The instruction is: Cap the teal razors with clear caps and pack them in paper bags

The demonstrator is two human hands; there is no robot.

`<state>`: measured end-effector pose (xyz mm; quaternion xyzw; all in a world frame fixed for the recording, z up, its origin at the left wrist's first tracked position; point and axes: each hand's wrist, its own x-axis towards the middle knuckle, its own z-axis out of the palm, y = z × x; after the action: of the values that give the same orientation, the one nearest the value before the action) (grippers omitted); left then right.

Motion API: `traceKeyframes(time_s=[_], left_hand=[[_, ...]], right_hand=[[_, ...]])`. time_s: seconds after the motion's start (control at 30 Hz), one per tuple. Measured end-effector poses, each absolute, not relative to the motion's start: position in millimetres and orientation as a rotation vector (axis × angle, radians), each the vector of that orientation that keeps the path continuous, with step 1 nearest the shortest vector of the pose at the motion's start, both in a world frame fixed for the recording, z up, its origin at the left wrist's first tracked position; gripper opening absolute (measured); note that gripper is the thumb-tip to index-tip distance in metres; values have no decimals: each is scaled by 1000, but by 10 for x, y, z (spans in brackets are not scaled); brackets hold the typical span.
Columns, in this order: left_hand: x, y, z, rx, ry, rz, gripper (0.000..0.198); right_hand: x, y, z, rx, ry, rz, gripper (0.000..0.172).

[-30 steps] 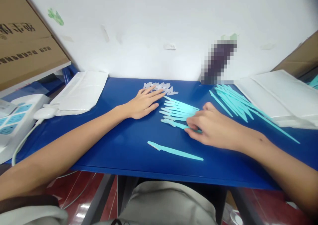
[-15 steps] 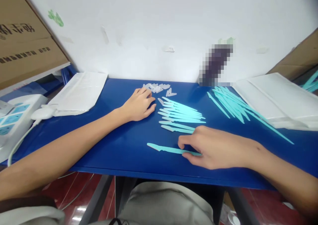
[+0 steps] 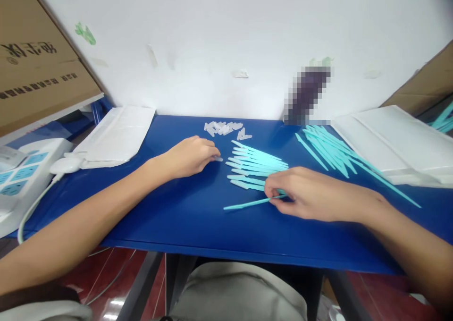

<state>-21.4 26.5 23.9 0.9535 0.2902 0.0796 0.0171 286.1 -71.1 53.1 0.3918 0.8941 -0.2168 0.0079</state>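
Note:
My right hand point(image 3: 295, 193) pinches the handle of a turquoise eyebrow razor point(image 3: 244, 205), its blade end pointing left over the table. Between the fingertips of my left hand point(image 3: 193, 156) is a small translucent blade cap point(image 3: 218, 159), mostly hidden by the fingers. A row of turquoise eyebrow razors point(image 3: 256, 158) lies between the two hands, partly behind my right hand. Behind my left hand, loose translucent caps point(image 3: 222, 128) are heaped near the wall.
More turquoise razors point(image 3: 325, 148) lie in a pile at the back right, beside a white plastic packet point(image 3: 406, 141). On the left are another white packet point(image 3: 116, 132), a power strip point(image 3: 33, 170) with a plugged-in cable, and a cardboard box point(image 3: 38, 61). The blue table point(image 3: 170, 217) meets a white wall.
My left hand has drawn back from the heap and closed on a cap. My right hand has lifted the razor off the table, moving it slightly away from the front edge and turning it.

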Motion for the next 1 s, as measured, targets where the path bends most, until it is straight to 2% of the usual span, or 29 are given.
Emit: traceKeyframes(time_s=[0.07, 0.23, 0.3, 0.47, 0.9, 1.0], left_hand=[[-290, 178, 340, 2715, 825, 194, 22], [-282, -48, 412, 2435, 642, 79, 9], [-194, -122, 368, 2425, 602, 138, 8], [-37, -199, 245, 2496, 556, 309, 5], [7, -198, 210, 2407, 579, 357, 12], [59, -205, 168, 2396, 582, 395, 17]], right_hand=[[2908, -693, 551, 1218, 2764, -780, 10], [3029, -668, 612, 1252, 2659, -963, 35], [3027, -664, 611, 1247, 2687, -915, 30], [2945, -659, 548, 1213, 2758, -793, 3], [2849, -707, 497, 1166, 2803, -749, 3], [2734, -742, 417, 1148, 2884, -616, 12]])
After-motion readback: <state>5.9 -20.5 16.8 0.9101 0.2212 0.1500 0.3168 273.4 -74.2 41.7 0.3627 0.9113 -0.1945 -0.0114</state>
